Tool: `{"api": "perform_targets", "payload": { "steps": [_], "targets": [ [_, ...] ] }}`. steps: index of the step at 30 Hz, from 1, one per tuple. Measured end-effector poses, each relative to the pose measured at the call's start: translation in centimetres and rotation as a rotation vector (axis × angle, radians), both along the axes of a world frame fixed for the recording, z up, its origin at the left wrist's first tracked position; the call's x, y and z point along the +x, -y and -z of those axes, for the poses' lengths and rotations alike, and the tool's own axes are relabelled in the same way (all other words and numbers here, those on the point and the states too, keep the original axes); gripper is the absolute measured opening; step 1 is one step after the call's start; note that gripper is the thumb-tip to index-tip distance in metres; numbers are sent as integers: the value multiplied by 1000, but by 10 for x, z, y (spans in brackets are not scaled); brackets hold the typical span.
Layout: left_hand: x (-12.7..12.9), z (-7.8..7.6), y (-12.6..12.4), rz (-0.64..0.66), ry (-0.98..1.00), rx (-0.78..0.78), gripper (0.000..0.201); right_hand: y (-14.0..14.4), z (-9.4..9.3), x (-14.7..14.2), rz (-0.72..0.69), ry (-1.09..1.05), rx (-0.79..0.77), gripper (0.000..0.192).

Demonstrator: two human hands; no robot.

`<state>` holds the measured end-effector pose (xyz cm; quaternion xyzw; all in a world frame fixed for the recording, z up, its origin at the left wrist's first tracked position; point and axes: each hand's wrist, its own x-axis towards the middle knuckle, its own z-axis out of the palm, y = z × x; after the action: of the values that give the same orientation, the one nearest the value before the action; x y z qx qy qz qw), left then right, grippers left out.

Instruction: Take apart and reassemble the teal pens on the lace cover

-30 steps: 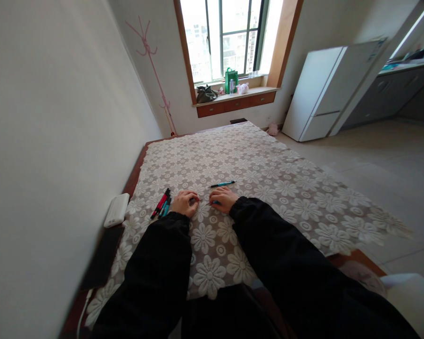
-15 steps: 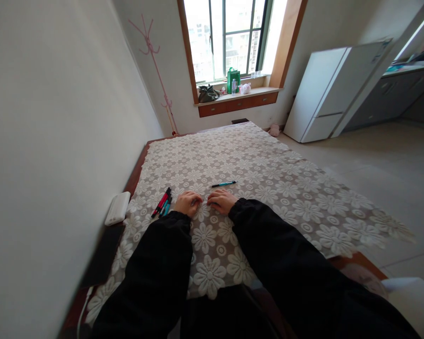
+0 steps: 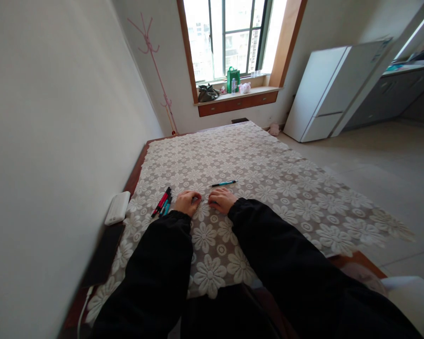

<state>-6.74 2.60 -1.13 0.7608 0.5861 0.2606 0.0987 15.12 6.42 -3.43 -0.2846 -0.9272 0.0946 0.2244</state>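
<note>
My left hand and my right hand rest close together on a white lace flower cloth, fingers curled. Between them they pinch a small teal pen, mostly hidden by the fingers. Another teal and black pen lies on the cloth just beyond my right hand. Left of my left hand sits a small bunch of red and teal pens. Black sleeves cover both arms.
A white power bank and a dark flat device lie at the left edge by the wall. Beyond are a windowsill with a green bag, a pink coat stand and a white fridge.
Both hands have stayed in place, drawing slightly closer together. The view has shifted a little; the pens on the cloth have not moved.
</note>
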Motion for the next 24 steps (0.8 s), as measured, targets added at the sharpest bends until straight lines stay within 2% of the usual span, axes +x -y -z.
{"api": "perform_targets", "payload": {
  "steps": [9, 16, 20, 24],
  "targets": [
    [2, -4, 2, -10, 5, 15, 13, -1, 1, 1, 21, -8, 3, 9],
    [-6, -3, 2, -79, -66, 13, 43, -1, -1, 1, 15, -9, -27, 9],
    [-10, -1, 0, -193, -91, -12, 42, 0, -3, 2, 33, -5, -33, 13],
    [-10, -1, 0, -194, -112, -22, 34, 0, -7, 5, 37, 1, -53, 18]
  ]
}}
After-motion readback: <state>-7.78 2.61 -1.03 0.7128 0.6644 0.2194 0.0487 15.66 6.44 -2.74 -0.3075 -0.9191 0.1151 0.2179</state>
